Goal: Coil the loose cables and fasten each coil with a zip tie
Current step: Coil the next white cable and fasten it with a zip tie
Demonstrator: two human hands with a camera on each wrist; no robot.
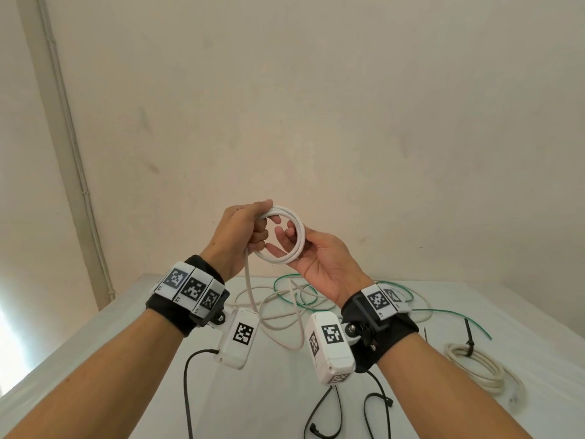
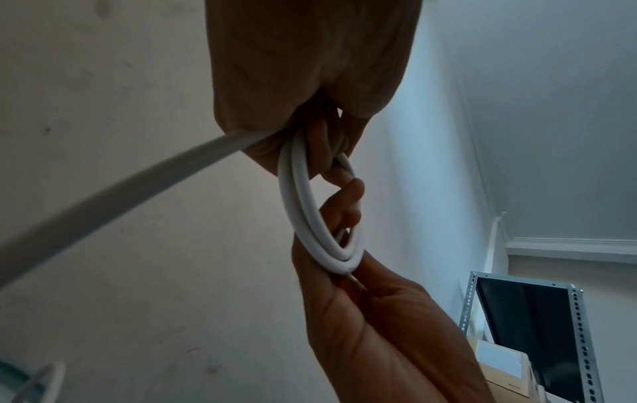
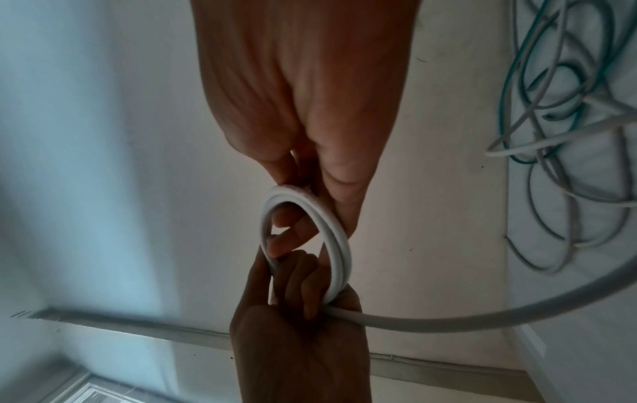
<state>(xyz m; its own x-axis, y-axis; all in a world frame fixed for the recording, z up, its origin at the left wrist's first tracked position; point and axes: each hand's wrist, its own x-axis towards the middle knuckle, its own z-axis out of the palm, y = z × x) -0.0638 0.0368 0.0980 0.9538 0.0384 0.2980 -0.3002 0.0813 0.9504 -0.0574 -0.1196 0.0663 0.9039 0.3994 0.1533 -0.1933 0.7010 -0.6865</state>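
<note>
We hold a small coil of round white plastic-sheathed cable [image 1: 285,237] up between our two hands, well above the pale tabletop [image 1: 95,359]. Our left hand [image 1: 242,237] grips the coil's near side, fingers curled round the gathered turns, and the loose tail [image 1: 250,286] drops from under that fist to the tabletop. Our right hand [image 1: 319,261] pinches the opposite side of the coil between thumb and fingers, and some fingertips [image 1: 280,231] show through the ring.

The cable looks light, smooth and fairly springy: the turns lie side by side in a clean ring, not slumping, so we judge they will fan apart if the pinch slackens. The best hold is probably where the turns bunch, under the left hand, so that the right can feed on more tail.

Below and beyond our hands lies a tangle of thin green wire [image 1: 294,280] and thin white cable [image 1: 278,315], limp and likely to snag. To the right of our right wrist rests a thicker cream cable coil [image 1: 474,365] bound with a black zip tie [image 1: 469,339]. Spare black zip ties [image 1: 373,410] lie nearer us, stiff and slim.
</note>
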